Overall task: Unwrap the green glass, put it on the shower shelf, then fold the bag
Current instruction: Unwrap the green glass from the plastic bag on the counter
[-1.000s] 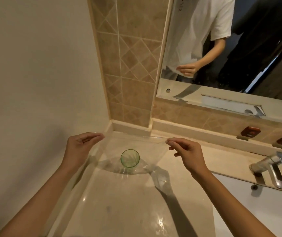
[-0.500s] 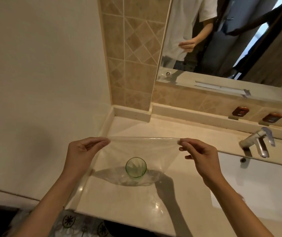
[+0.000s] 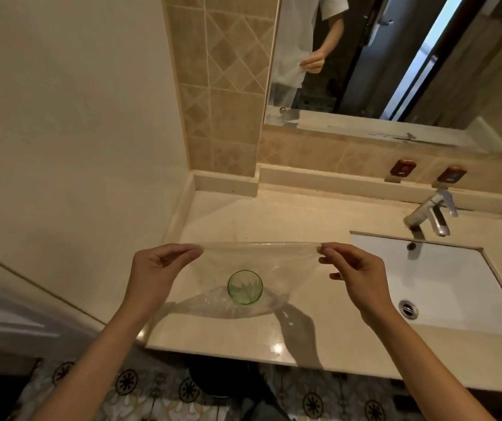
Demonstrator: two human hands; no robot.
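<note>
A small green glass (image 3: pixel 245 287) stands upright inside a clear plastic bag (image 3: pixel 280 262), seen from above through the film. The bag's bottom rests on the beige counter (image 3: pixel 243 332). My left hand (image 3: pixel 155 271) pinches the bag's upper left corner and my right hand (image 3: pixel 353 271) pinches the upper right corner. Between them the top edge is stretched taut above the counter. No shower shelf is in view.
A white sink (image 3: pixel 444 284) with a drain lies to the right, a chrome faucet (image 3: pixel 432 217) behind it. A mirror (image 3: pixel 395 56) and tiled wall rise at the back. A plain wall stands on the left. Patterned floor and a dark bin (image 3: pixel 222 378) show below the counter's front edge.
The view has pulled back and tipped down, showing the counter's front edge and floor. Both hands keep pinching the bag's corners, and the glass stays inside it.
</note>
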